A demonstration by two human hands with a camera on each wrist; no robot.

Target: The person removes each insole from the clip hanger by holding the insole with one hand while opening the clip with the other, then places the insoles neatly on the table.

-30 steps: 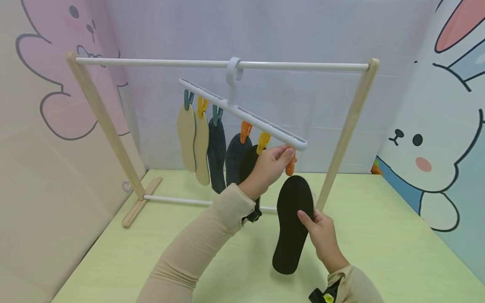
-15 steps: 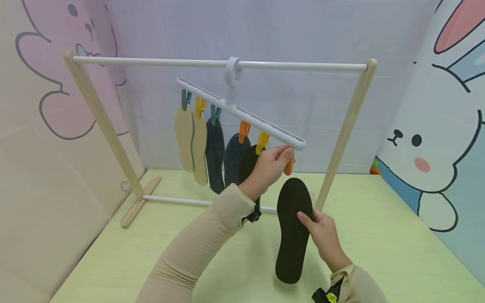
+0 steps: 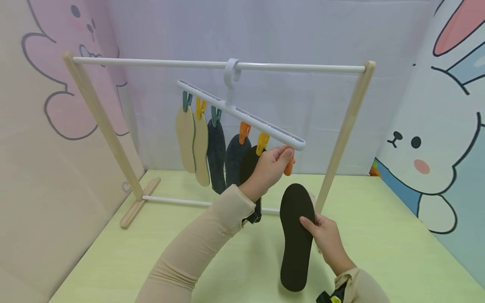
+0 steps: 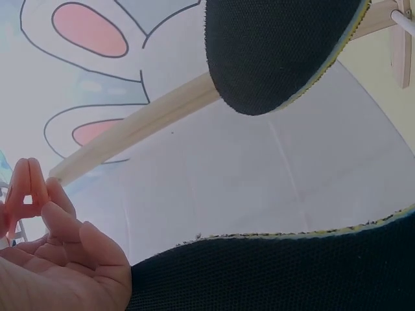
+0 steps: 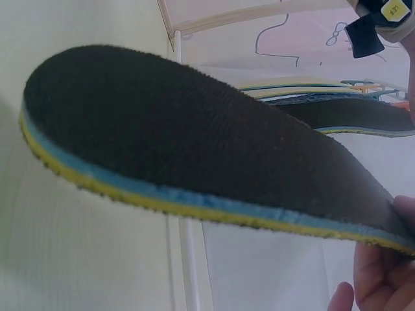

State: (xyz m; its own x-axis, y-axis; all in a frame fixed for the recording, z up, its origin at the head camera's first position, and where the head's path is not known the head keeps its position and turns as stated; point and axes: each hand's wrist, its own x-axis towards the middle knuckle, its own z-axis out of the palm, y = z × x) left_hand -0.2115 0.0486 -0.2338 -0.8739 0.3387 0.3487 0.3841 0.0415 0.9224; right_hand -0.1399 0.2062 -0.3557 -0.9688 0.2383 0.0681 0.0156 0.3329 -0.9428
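Observation:
My left hand [image 3: 268, 169] pinches an orange clothespin [image 3: 289, 165] under the near right end of the white hanger [image 3: 261, 123]. The left wrist view also shows this clothespin [image 4: 26, 197] between my fingers. Lower right, my right hand [image 3: 329, 239] grips a black insole [image 3: 297, 240], thumb on its dark face. That insole hangs apart from the clothespin, below it. In the right wrist view the insole [image 5: 188, 142] shows a blue and yellow edge. A second black insole [image 3: 251, 163] hangs from a yellow clothespin [image 3: 262, 143], partly hidden behind my left hand.
The hanger hooks over the white bar [image 3: 151, 63] of a wooden rack [image 3: 346, 130] and tilts down rightward in view. Cream insoles [image 3: 185, 139] and dark blue insoles [image 3: 216, 158] hang from other clothespins. A pale green table [image 3: 182, 244] lies beneath; printed walls stand around.
My right hand has lowered the black insole and shifted it slightly to the right, away from the clothespin. My left hand stays at the orange clothespin.

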